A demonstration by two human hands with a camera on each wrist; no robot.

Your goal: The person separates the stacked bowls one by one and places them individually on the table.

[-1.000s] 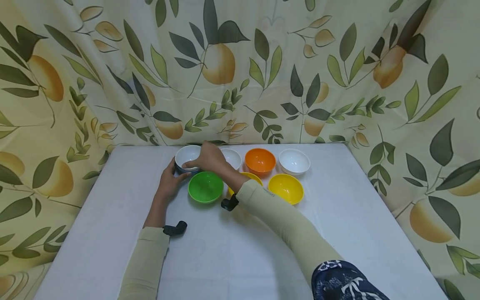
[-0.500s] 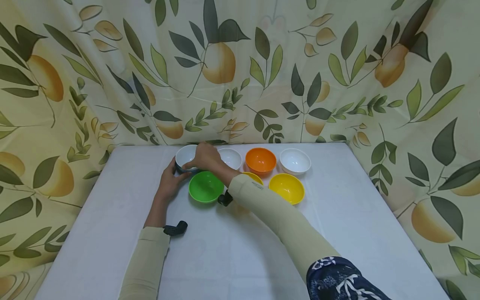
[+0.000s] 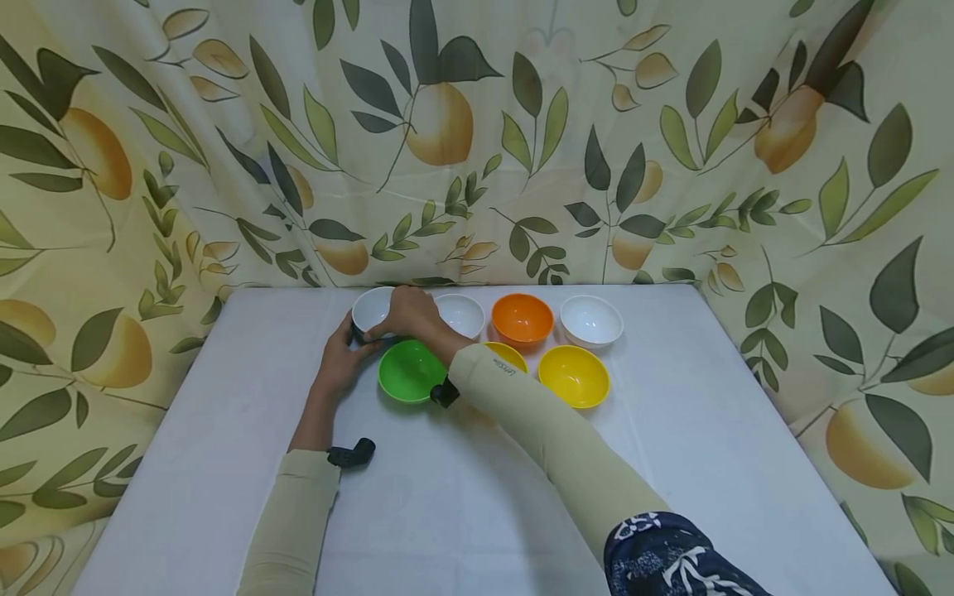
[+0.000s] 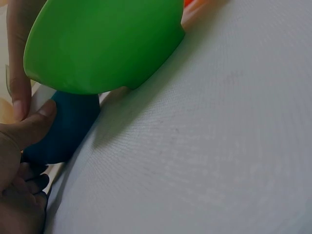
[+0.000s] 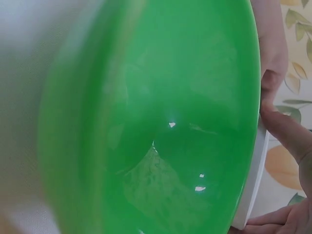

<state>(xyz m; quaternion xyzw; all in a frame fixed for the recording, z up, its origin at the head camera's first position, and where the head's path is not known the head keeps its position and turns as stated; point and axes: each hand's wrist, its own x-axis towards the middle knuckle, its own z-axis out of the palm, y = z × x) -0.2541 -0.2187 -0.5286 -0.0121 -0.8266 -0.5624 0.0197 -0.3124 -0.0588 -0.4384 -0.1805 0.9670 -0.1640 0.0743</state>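
At the back left of the table, a bowl [image 3: 370,308] shows white inside and blue on its outer wall [image 4: 75,126]. My left hand [image 3: 339,360] curls round its left and near side, thumb against the blue wall in the left wrist view. From above, my right hand [image 3: 411,316] pinches the rim on the right, covering part of the bowl. A green bowl [image 3: 410,372] stands just in front, below my right hand; it fills much of the right wrist view, with a white rim [image 5: 251,187] behind it.
To the right stand a white bowl [image 3: 460,316], an orange bowl [image 3: 522,321] and another white bowl [image 3: 591,321]. In front are a yellow bowl [image 3: 574,377] and a second one [image 3: 507,356], partly hidden by the right sleeve. A patterned curtain [image 3: 507,207] hangs behind the white-covered table [image 3: 447,513].
My right forearm has shifted slightly left, the wrist now overlapping the green bowl's right edge. Both hands keep their hold on the blue-and-white bowl, and the other bowls stay put.
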